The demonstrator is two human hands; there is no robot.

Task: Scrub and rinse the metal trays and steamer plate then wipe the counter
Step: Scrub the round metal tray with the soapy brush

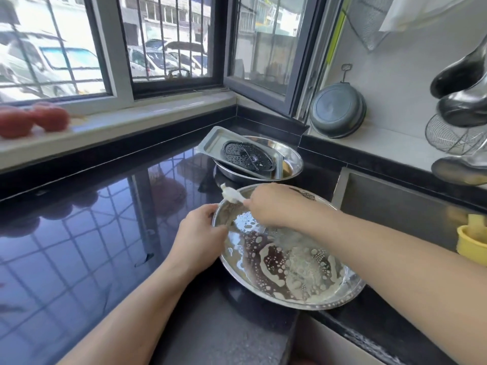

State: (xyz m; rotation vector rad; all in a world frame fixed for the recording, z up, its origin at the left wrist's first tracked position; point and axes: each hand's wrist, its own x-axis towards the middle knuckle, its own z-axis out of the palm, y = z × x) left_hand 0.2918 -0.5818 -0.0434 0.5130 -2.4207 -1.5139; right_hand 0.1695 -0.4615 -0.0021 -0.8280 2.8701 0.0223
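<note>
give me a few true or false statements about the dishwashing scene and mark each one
1. The left hand grips the rim of the round metal tray. True.
2. The round tray is dry and clean. False: soapy foam covers it.
3. The right hand holds a white scrubbing cloth. True.
4. The perforated steamer plate lies flat on the counter. False: it leans in a metal basin with a rectangular tray.

Both bare arms reach forward from the bottom of the view. The left hand [200,230] is bent at the wrist, with its thumb and fingers curled over the edge of what it holds. The right arm comes in from the right side and crosses over, and the right hand [274,204] is closed tight, pinching something white.
</note>
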